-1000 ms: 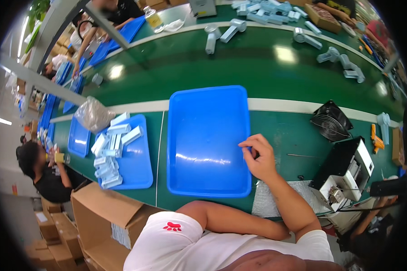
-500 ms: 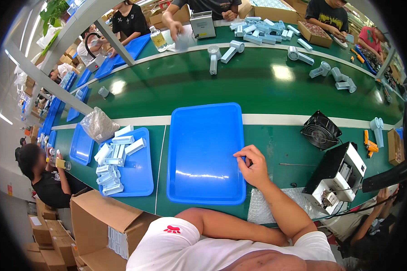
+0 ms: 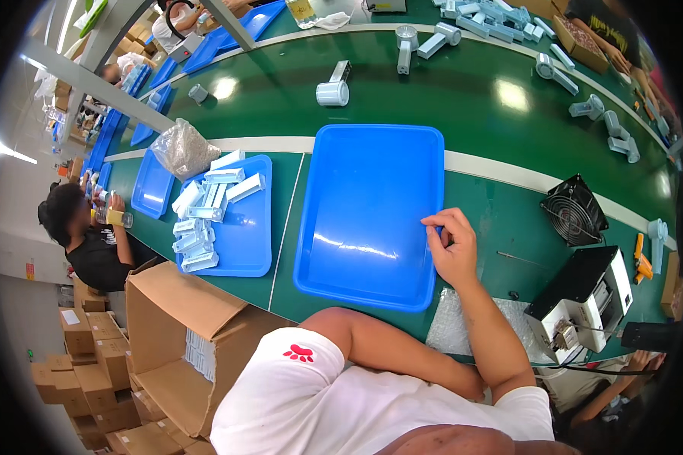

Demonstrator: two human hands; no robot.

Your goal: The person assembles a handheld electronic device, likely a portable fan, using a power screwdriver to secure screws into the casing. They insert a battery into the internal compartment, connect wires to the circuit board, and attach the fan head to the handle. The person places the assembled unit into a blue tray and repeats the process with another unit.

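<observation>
A large blue tray [image 3: 368,292] with nothing in it lies on the green table in front of me. My right hand [image 3: 454,244] rests at its right rim, fingers loosely curled. The thumb and index fingertips are close together over the rim, with nothing visible between them. My left forearm [image 3: 402,349] crosses low in front of my chest. My left hand is hidden behind my right arm near the elbow. Left of the large tray stands a smaller blue tray [image 3: 259,254] holding several pale blue rectangular housings [image 3: 205,235].
Beyond lies a green belt [image 3: 281,98] carrying several pale blue cup-ended parts [image 3: 332,93]. At right are a black fan [image 3: 573,211], a black-and-white machine [image 3: 580,299] and bubble wrap [image 3: 451,330]. A plastic bag [image 3: 184,149], an open carton [image 3: 174,341] and a seated person [image 3: 91,243] are at left.
My view has shifted, so the table appears higher in it. A pale blue cup-ended part now lies on the belt beyond the large tray. My right hand stays at the tray's rim.
</observation>
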